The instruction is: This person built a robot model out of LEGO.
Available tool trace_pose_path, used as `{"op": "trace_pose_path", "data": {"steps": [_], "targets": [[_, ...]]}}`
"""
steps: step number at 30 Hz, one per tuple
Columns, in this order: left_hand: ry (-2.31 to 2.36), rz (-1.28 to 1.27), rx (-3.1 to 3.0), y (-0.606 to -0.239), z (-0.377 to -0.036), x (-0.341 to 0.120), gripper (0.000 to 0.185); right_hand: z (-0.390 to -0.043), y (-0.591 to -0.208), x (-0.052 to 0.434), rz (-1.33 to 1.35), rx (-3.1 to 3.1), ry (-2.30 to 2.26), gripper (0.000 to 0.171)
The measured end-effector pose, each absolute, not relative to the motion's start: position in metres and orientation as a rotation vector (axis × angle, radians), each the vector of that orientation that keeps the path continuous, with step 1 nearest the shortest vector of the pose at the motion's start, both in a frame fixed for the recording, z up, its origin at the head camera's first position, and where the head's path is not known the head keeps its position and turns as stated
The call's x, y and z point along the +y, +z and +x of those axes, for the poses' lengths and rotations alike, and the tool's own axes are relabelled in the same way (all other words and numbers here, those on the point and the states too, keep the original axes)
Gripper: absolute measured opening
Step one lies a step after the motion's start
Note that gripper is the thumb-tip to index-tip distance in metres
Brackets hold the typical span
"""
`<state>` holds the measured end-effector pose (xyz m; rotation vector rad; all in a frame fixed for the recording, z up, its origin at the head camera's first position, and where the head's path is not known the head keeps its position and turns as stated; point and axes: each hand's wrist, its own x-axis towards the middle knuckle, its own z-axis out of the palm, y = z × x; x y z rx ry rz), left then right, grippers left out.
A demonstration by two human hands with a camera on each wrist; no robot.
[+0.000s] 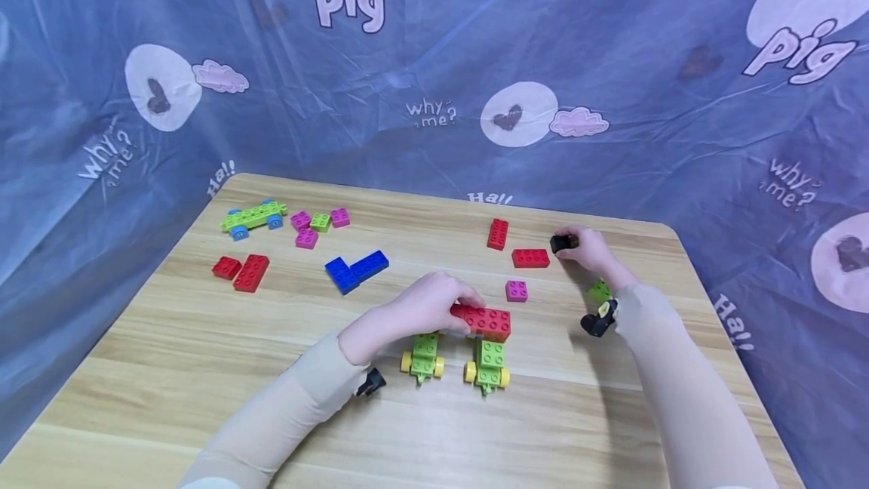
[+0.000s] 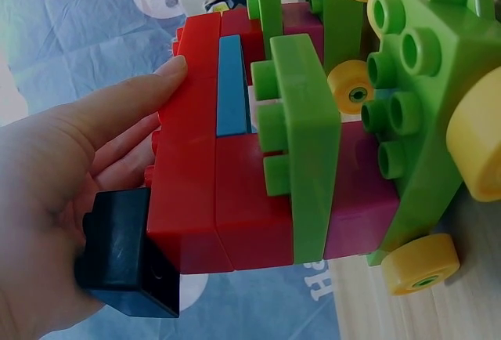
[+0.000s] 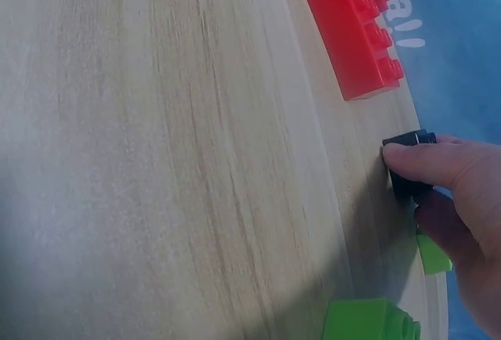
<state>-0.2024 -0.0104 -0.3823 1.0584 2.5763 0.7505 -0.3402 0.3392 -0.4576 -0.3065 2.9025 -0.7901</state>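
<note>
My left hand (image 1: 428,304) holds the red brick (image 1: 494,321) on top of a built toy, its thumb against the brick's side. The toy stands on two green wheeled bases (image 1: 489,376) with yellow wheels. In the left wrist view its layers show red, blue, green and purple, and a dark brick (image 2: 117,246) sits at one end, beneath the palm. At the table's far right, my right hand (image 1: 592,249) pinches a small black brick (image 3: 405,175) between thumb and fingers. Part of the toy is hidden by the left hand in the head view.
Two red bricks (image 1: 530,258) and a pink brick (image 1: 517,291) lie left of the right hand. A green brick (image 1: 600,290) is near the right wrist. Blue bricks (image 1: 370,266), red bricks (image 1: 251,273), pink bricks (image 1: 306,238) and a blue-wheeled green base (image 1: 254,216) lie at left.
</note>
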Motion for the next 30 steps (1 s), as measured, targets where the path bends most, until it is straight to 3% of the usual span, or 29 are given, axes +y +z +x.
{"op": "trace_pose_path", "data": {"steps": [18, 30], "targets": [[0.769, 1.067, 2.566, -0.383, -0.204, -0.011, 0.039, -0.307, -0.441, 0.337, -0.268, 3.001, -1.209, 0.044], [0.748, 1.08, 2.576, -0.383, -0.205, -0.011, 0.04, -0.261, -0.41, 0.293, -0.336, 2.992, -1.495, 0.043]]}}
